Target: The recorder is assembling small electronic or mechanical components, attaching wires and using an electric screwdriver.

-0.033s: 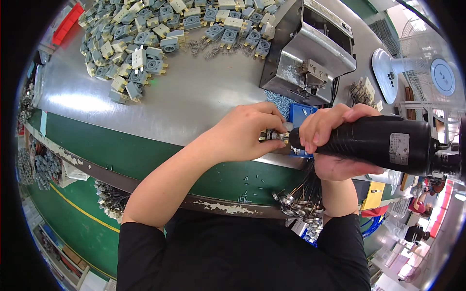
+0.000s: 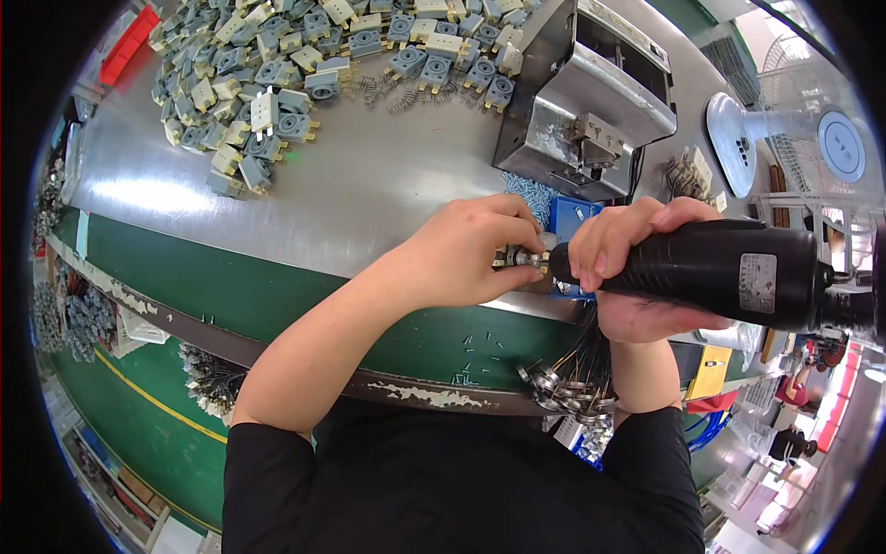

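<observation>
The left hand's (image 2: 475, 249) grip pinches a small metal part (image 2: 524, 258) over the worktop (image 2: 388, 175), seemingly steadying it at the black power driver's (image 2: 706, 266) nose; the right hand (image 2: 609, 247) clasps that driver.

Black, and plenty of it: a plain, dark top (image 2: 480, 489) spreads across the bottom of the view, its cloth matte, so deep in tone that the folds barely show. Out to the flank, the left sleeve (image 2: 268, 475), short and black, its hem stopping around the elbow. Matching it, the right sleeve (image 2: 657, 475), same black, same short cut. Bare from there on: the left forearm (image 2: 328, 328), rounded, tapering toward the wrist; the right forearm (image 2: 644, 374), foreshortened; and two ungloved hands, left hand (image 2: 466, 245) and right hand (image 2: 632, 319).
</observation>
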A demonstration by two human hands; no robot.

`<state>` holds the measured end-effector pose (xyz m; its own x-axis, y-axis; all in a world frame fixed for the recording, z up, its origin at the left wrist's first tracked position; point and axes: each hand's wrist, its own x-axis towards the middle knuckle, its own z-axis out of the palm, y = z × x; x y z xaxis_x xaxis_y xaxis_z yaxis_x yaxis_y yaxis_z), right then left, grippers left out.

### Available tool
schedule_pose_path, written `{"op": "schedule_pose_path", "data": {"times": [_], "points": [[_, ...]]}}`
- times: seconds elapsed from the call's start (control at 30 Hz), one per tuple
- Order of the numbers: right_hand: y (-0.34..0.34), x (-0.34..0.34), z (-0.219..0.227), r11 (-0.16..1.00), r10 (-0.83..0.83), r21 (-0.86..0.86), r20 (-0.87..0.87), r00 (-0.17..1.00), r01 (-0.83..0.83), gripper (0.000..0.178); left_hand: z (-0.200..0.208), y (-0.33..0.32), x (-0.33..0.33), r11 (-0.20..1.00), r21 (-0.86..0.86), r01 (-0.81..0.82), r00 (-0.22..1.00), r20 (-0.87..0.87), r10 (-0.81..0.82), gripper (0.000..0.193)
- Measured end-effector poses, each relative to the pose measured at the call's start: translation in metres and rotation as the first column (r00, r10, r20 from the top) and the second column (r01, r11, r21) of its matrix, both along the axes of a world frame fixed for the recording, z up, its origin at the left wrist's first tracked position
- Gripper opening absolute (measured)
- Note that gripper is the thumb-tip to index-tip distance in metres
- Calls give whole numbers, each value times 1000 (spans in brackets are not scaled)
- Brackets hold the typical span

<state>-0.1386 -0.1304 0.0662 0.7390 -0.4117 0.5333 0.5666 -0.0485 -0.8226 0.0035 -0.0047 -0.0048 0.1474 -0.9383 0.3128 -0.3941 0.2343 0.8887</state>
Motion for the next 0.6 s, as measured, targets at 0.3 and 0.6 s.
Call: {"op": "schedule_pose_path", "data": {"times": [0.3, 0.6], "points": [[-21, 4, 25, 987, 120, 89, 136, 983, -133, 128, 5, 0, 1, 999, 41, 2, 1000, 24, -3, 24], [-74, 32, 44, 892, -451, -6, 43, 892, 451, 112, 4, 3, -1, 1000, 20, 9, 1000, -5, -9, 28]]}}
